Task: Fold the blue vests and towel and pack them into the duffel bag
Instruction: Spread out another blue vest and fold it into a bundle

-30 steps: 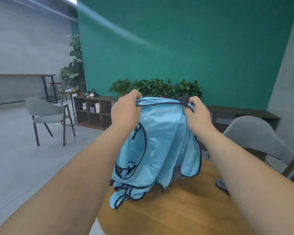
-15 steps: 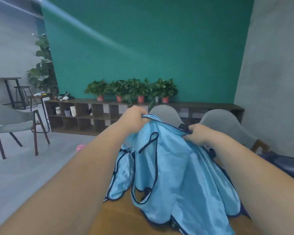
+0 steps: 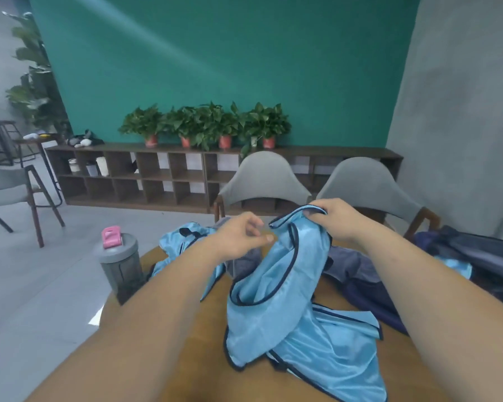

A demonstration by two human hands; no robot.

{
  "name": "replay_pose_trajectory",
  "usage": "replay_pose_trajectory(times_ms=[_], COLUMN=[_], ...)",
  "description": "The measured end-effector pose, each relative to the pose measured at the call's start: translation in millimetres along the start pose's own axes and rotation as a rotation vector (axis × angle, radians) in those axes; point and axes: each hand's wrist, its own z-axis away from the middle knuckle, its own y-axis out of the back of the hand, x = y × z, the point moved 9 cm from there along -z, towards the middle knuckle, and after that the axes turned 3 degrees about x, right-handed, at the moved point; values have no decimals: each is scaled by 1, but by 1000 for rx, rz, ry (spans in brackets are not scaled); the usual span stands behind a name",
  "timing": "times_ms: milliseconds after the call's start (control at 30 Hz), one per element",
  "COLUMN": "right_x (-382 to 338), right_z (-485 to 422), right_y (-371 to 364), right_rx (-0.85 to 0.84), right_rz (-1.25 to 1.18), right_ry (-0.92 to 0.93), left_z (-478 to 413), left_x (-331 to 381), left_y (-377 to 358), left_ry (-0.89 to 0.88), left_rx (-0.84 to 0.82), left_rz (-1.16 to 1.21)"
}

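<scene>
I hold a light blue vest with navy trim by its top edge in my right hand. Its lower part lies crumpled on the wooden table. My left hand hovers just left of the vest's trim with its fingers loosely curled and nothing in them. A second blue vest lies behind my left forearm. A grey towel lies bunched under and behind the held vest. At the table's right end sits the dark navy duffel bag, with a bit of blue cloth at its edge.
A grey bottle with a pink lid stands at the table's left edge. Two grey chairs face me across the table. A low shelf with potted plants lines the green wall.
The vest has come down from in front of my face onto the table. My left hand has let go of its top edge; my right hand still grips it. My view has tilted down.
</scene>
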Motion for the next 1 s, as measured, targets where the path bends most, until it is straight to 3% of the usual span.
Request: replay_pose_trajectory(times_ms=[100, 167, 367, 500, 633, 733, 800, 900, 1000], right_x=[36, 51, 69, 55, 30, 17, 17, 46, 73], right_z=[6, 14, 46, 62, 58, 51, 35, 0, -22], right_y=[6, 3, 3, 17, 48, 63, 73, 86, 90], right_rx=[77, 90, 123, 93, 125, 103, 156, 388, 507], right_rz=[-84, -193, -557, -744, -886, -1043, -1071, -1039, -805], right_ry=[-93, -148, -354, -437, -310, -285, -276, -371, -420], left_z=[17, 31, 28, 18, 24, 16, -6, -51, -76], left_x=[-78, -107, -124, -87, -4, 40, 59, 70, 88], left_y=[-47, -75, -75, -3, 38, 67, 90, 115, 86], left_ry=[113, 78, 128, 277, 201, 71, 17, -8, -46], left_rx=[-173, -220, -10, 149, -129, -163, -21, 255, 188], left_rz=[-185, -335, -260, 226, 564, 613, 732, 858, 635])
